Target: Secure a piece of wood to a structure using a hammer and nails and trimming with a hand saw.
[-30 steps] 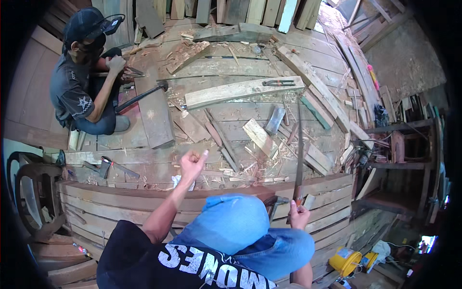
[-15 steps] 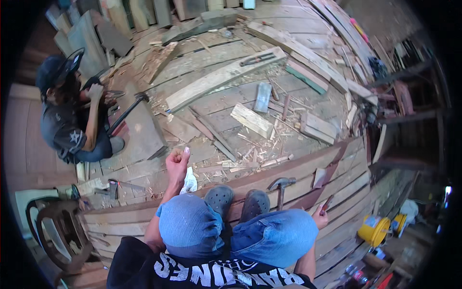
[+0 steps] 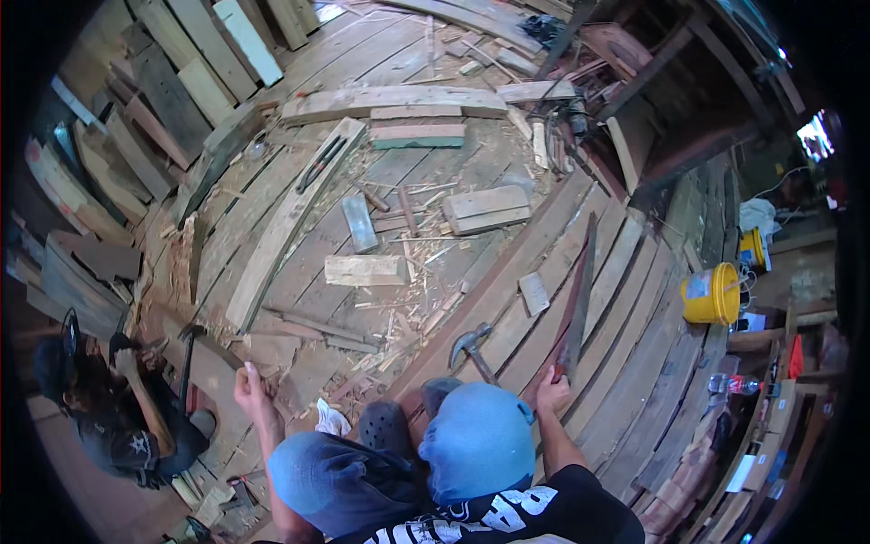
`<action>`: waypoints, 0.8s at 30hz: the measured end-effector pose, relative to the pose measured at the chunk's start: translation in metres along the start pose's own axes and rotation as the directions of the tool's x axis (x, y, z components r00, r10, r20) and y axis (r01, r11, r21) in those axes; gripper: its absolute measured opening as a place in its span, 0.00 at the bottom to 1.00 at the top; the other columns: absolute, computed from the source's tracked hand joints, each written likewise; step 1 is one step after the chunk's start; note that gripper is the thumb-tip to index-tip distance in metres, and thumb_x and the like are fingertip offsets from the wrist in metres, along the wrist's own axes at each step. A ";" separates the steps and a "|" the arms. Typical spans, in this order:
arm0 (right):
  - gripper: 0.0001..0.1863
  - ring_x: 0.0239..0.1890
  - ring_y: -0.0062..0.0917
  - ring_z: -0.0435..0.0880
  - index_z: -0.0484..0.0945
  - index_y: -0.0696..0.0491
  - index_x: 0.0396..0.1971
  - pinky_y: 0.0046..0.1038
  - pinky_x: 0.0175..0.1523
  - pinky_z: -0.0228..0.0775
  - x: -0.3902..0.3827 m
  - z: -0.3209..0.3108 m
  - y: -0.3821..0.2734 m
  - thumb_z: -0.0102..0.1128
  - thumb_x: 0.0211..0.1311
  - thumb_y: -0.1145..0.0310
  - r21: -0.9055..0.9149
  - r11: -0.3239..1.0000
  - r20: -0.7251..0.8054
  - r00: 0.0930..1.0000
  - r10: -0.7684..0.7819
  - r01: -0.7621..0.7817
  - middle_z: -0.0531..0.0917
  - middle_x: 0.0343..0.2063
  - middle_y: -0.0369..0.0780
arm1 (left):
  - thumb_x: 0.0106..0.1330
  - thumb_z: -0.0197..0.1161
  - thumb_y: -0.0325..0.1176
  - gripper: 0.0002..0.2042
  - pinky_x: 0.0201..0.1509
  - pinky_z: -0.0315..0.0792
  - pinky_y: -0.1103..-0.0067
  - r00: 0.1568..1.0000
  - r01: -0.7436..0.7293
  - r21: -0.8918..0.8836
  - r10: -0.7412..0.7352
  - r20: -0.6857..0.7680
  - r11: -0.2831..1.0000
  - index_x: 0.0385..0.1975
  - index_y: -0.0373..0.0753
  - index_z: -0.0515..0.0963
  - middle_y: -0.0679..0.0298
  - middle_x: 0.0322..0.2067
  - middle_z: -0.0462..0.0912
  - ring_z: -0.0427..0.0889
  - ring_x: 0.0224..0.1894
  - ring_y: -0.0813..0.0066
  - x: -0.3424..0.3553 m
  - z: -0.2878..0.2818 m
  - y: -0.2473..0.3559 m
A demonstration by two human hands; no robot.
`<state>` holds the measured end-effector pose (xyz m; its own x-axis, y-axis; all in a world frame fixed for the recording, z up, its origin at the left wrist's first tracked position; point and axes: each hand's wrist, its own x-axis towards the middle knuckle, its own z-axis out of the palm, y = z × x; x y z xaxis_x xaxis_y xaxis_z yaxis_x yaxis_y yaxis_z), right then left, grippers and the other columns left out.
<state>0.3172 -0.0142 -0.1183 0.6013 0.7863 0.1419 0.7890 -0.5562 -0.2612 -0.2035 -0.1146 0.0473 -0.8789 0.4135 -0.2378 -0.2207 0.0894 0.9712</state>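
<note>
My right hand (image 3: 554,392) is closed around the handle end of what looks like a handsaw (image 3: 581,295). Its dark blade tapers to a point and slants up over the wooden slats, tip away from me. My left hand (image 3: 254,392) is raised beside my left knee, fingers curled and thumb up; whether anything is inside the curl is hidden. Between my knees and the saw lies a claw hammer (image 3: 473,352), its head at the slats' far edge. A small pale wood block (image 3: 534,294) rests on the slats left of the blade.
Cut wood blocks (image 3: 365,270), a long beam (image 3: 294,227) with a dark tool on it, and shavings cover the floor ahead. At left a co-worker (image 3: 109,408) crouches near another hammer (image 3: 188,363). Boards lean at the far left. A yellow bucket (image 3: 711,295) stands right.
The view has swung to the right, so the scene sits further left. The saw's blade now shows lengthwise over the slats; before, only a short brown piece showed at my right hand.
</note>
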 end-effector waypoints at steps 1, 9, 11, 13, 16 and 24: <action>0.27 0.27 0.52 0.80 0.78 0.60 0.23 0.49 0.34 0.70 -0.002 0.006 0.003 0.57 0.59 0.46 -0.012 1.000 0.037 0.999 0.028 -0.028 0.80 0.21 0.54 | 0.70 0.56 0.40 0.16 0.18 0.48 0.86 0.999 -0.012 0.107 0.007 0.045 0.994 0.20 0.47 0.63 0.79 0.13 0.57 0.53 0.14 0.90 0.002 -0.001 0.007; 0.18 0.31 0.48 0.77 0.74 0.59 0.22 0.46 0.40 0.66 -0.022 0.013 -0.006 0.61 0.55 0.57 0.029 0.988 0.151 0.976 -0.155 0.152 0.78 0.24 0.52 | 0.69 0.58 0.42 0.12 0.17 0.45 0.88 0.965 -0.210 0.299 0.149 0.215 0.931 0.24 0.47 0.68 0.80 0.13 0.59 0.55 0.14 0.92 0.023 0.047 0.120; 0.16 0.40 0.47 0.76 0.74 0.60 0.27 0.46 0.46 0.65 -0.020 0.009 -0.006 0.60 0.54 0.60 0.074 0.990 0.278 0.950 -0.140 0.124 0.78 0.31 0.52 | 0.69 0.57 0.42 0.12 0.17 0.45 0.88 0.932 -0.287 0.278 0.200 0.302 0.917 0.25 0.47 0.67 0.80 0.14 0.58 0.55 0.14 0.92 0.022 0.067 0.161; 0.15 0.41 0.48 0.75 0.75 0.60 0.29 0.46 0.48 0.64 -0.022 0.011 -0.002 0.61 0.53 0.61 0.071 0.985 0.269 0.947 -0.174 0.160 0.78 0.32 0.52 | 0.69 0.57 0.40 0.10 0.17 0.46 0.89 0.914 -0.333 0.258 0.244 0.324 0.907 0.28 0.44 0.68 0.78 0.16 0.60 0.56 0.15 0.92 0.020 0.085 0.188; 0.16 0.44 0.49 0.74 0.75 0.61 0.33 0.47 0.51 0.62 -0.022 0.014 0.000 0.60 0.52 0.62 0.097 0.972 0.273 0.933 -0.234 0.215 0.77 0.35 0.53 | 0.70 0.56 0.40 0.09 0.17 0.45 0.89 0.860 -0.419 0.203 0.315 0.400 0.885 0.33 0.43 0.69 0.78 0.19 0.62 0.55 0.16 0.93 0.004 0.105 0.222; 0.26 0.51 0.48 0.68 0.70 0.62 0.45 0.47 0.59 0.57 -0.035 -0.003 -0.007 0.63 0.48 0.62 0.130 0.936 0.230 0.909 -0.349 0.326 0.73 0.44 0.52 | 0.68 0.57 0.38 0.10 0.16 0.47 0.90 0.752 -0.440 0.201 0.237 0.615 0.875 0.31 0.40 0.68 0.78 0.18 0.61 0.54 0.14 0.93 -0.053 0.142 0.243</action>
<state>0.2911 -0.0391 -0.1184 0.2423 0.9702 0.0005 0.9183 -0.2292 -0.3227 -0.1508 0.0139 0.2974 -0.4536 0.8893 0.0589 0.2781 0.0785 0.9573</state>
